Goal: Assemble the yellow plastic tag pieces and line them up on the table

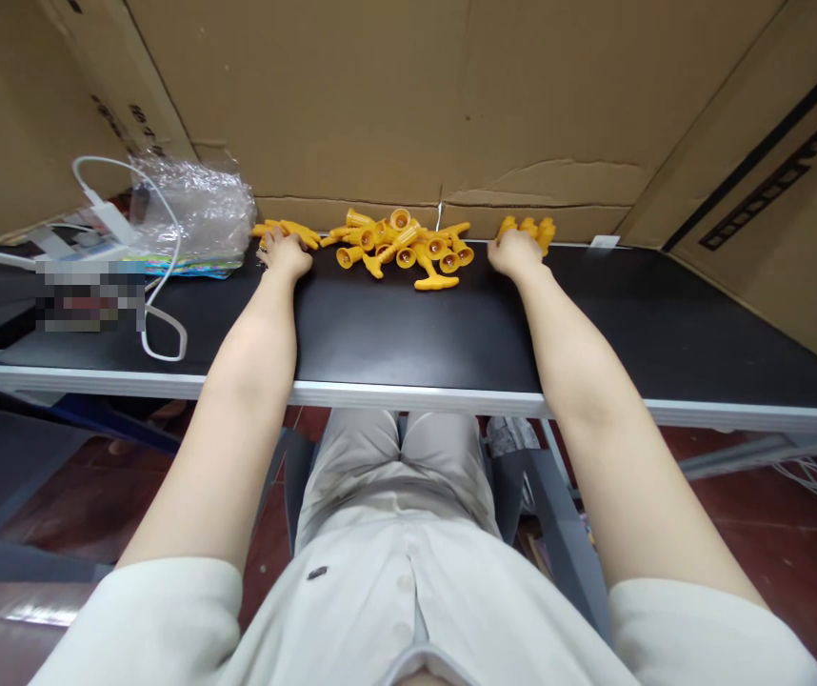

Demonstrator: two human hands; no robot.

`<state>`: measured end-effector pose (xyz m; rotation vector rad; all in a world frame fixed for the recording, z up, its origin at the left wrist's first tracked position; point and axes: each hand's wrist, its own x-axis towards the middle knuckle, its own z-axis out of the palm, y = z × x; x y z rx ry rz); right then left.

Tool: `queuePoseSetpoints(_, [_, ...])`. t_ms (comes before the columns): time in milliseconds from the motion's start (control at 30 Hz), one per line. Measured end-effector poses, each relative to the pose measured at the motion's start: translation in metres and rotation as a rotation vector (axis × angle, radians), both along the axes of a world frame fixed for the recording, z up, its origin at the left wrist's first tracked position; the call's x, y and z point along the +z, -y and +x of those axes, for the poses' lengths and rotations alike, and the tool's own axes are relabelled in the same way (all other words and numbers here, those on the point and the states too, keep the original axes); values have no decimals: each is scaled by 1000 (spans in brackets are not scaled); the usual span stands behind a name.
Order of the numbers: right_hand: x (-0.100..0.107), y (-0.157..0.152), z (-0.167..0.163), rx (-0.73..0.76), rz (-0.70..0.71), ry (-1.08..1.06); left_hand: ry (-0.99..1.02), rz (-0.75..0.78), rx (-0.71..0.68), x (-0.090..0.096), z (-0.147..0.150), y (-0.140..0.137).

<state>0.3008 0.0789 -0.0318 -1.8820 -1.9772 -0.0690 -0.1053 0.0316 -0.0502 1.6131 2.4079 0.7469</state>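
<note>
Your shirt (408, 572), cut off at the bottom, is nearest, in front of the yellow pile (403, 236) on the worktop (415, 333). Left of that pile, your left hand (285, 255) has its fingers spread over loose pieces (301, 232); right of it, your right hand (517, 253) is at a cluster (547, 232), seemingly so it stays apart. Your right fingers are hidden, so I cannot tell whether they grip; overlaps obscure the pile's lower parts.

Even, moderate light puts a pale sheen on the black tabletop (415, 333) (outer edges look stretched).
</note>
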Motion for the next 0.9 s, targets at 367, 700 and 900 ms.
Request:
queuePoseSetpoints(367, [6, 27, -39, 135, -139, -218, -51, 164, 5, 5, 10, 2])
queuePoseSetpoints(700, [4, 27, -29, 7, -79, 31, -139, 488, -383, 16, 34, -8])
queuePoseSetpoints(900, [15, 39, -31, 34, 48, 27, -236, 512, -582, 22, 70, 1])
